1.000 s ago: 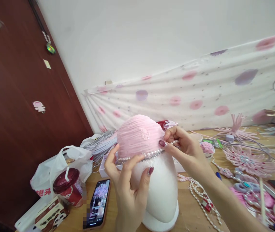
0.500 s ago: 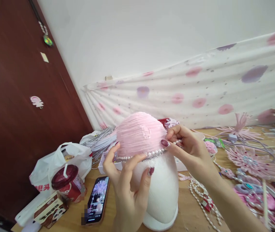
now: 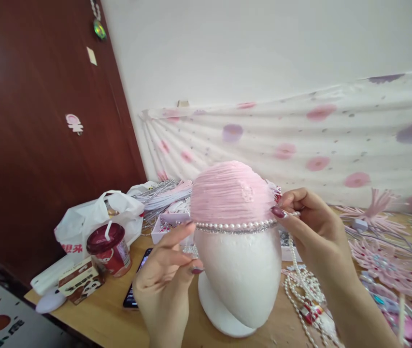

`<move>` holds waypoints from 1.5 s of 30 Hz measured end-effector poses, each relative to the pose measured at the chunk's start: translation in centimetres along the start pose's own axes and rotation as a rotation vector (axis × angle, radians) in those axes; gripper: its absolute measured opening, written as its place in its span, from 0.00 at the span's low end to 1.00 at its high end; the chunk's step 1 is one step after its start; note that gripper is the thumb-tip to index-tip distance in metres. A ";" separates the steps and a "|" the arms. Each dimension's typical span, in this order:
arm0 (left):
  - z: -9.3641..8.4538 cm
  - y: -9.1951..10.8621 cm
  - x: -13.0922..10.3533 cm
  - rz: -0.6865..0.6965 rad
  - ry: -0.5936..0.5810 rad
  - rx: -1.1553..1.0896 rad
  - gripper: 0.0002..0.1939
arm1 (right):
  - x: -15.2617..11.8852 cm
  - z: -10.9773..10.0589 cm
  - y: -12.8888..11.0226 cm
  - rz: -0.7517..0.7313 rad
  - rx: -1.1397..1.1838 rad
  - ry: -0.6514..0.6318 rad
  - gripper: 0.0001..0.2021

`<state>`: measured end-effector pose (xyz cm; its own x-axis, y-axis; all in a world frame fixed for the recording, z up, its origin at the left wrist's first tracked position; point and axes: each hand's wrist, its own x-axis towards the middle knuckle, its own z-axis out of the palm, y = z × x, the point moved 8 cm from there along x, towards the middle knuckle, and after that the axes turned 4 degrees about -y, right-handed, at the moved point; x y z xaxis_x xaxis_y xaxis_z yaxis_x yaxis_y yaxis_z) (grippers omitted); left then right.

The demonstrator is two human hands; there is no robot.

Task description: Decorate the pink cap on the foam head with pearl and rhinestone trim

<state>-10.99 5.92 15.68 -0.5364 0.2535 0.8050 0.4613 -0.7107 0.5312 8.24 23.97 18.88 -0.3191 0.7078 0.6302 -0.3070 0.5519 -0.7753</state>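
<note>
— Where's the pearl strand sitting?

— It runs round the white foam mannequin head, right along the lower edge of the pink pleated cap, with a thin rhinestone band just beneath it. The head stands upright on the wooden worktop.

— And the hands?

— The right hand is at the right side of the head; its fingers are pinched together on the pearl strand where it leaves the cap's edge. The left hand is at the left side of the head, fingers loosely curled and partly apart, the forefinger tip touching the strand's left end; nothing is gripped in it.

— What else lies around the head?

— Left of it, a red-lidded drink cup in front of a white plastic bag, a small printed carton, and a phone partly hidden behind the left hand. Right of it, loose pearl strings and pink flower-shaped ornaments. Behind it, a dotted white cloth hangs on the wall
</note>
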 end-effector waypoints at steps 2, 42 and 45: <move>1.9 1.5 0.7 0.007 -0.113 -0.002 0.08 | 0.0 -0.1 0.1 -0.001 -0.009 0.007 0.11; -5.9 -8.2 -3.2 -0.519 -0.268 0.466 0.20 | 0.4 0.3 -0.1 -0.034 -0.004 -0.028 0.09; -5.5 -8.4 -3.5 -0.546 -0.221 0.368 0.19 | 0.4 0.0 0.2 -0.022 0.014 -0.021 0.09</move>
<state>-16.84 7.37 6.97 -0.6214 0.6670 0.4110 0.3967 -0.1845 0.8992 8.06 24.39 18.95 -0.3312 0.6862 0.6476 -0.3261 0.5608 -0.7610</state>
